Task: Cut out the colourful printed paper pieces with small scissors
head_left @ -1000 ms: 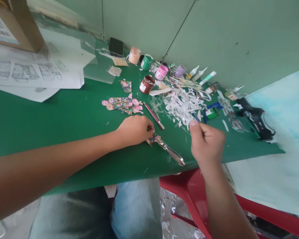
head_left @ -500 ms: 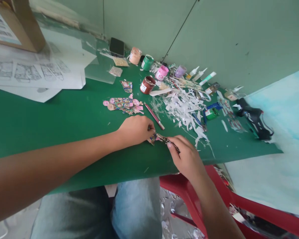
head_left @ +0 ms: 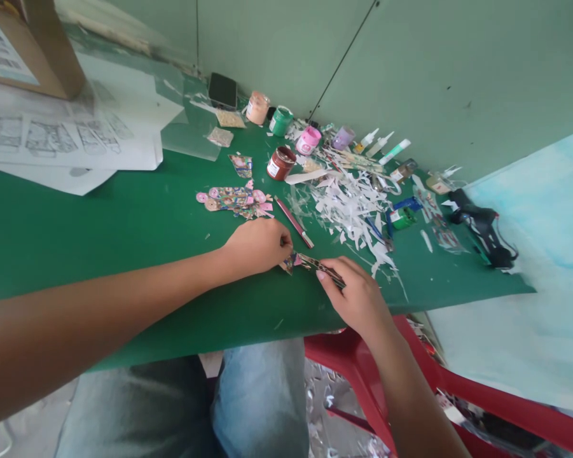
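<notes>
My left hand [head_left: 262, 245] is closed on a small patterned piece [head_left: 289, 262] with a pink end, just above the front part of the green table [head_left: 172, 235]. In my right hand [head_left: 353, 289] is a slim metal tool [head_left: 322, 267], whose tip meets the right side of that piece. Whether the tool is pliers or scissors I cannot tell. Beyond my left hand lies a group of colourful patterned pieces [head_left: 236, 198], with one more patterned piece [head_left: 241, 165] behind it. A dark red pencil-like stick [head_left: 294, 222] lies just past my fingers.
White paper scraps [head_left: 350, 207] spread at the centre right. Behind them stand an open brown jar [head_left: 281, 163], a pink jar [head_left: 308, 140] and several bottles. Printed sheets [head_left: 119, 143] and a cardboard box [head_left: 52, 57] lie left; a red chair [head_left: 353, 359] is below right.
The metal tool's jaws look slightly wider apart, and its handle sits at a slightly different angle. My left hand still holds the patterned piece. The whole view has shifted slightly.
</notes>
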A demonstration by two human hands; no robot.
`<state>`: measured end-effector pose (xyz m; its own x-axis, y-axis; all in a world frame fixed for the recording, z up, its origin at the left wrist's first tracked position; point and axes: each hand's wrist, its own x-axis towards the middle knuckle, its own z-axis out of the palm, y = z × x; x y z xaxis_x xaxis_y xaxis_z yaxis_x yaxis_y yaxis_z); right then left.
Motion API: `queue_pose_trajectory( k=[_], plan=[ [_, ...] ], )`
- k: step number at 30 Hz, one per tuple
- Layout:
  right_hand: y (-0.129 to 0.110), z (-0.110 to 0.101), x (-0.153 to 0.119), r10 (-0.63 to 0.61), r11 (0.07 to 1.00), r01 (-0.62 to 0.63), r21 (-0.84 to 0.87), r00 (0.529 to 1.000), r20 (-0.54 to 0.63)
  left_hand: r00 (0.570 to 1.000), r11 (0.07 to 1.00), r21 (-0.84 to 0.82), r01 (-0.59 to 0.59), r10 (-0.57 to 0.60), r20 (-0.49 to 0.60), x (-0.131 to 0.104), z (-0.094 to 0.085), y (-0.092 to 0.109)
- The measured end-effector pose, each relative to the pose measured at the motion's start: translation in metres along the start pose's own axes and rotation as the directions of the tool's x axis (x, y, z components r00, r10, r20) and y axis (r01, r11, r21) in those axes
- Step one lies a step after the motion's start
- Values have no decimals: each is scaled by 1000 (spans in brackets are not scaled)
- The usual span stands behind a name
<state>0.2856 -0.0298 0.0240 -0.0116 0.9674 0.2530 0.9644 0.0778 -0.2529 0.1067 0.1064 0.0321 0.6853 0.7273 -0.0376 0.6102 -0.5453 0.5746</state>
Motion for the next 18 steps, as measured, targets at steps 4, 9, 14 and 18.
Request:
queue_pose_trajectory(
  k=[4, 9, 14, 18],
  plan=[
    [0, 0, 0, 3, 1000, -3, -7, 1000, -7, 1000, 1000, -14, -6, 6, -2, 0, -1, 0],
    [0, 0, -3, 12, 1000, -12, -3, 1000, 8, 1000, 1000, -5, -3, 3, -11, 1, 0, -1],
    [1, 2, -5, 23, 1000, -23, -15, 1000, 9, 1000, 1000, -2, 7, -7, -12, 1, 0, 0],
    [-1, -2, -2, 18, 1000, -18, -12, 1000, -22, 1000, 1000, -1, 3, -3, -8, 1, 0, -1]
  ],
)
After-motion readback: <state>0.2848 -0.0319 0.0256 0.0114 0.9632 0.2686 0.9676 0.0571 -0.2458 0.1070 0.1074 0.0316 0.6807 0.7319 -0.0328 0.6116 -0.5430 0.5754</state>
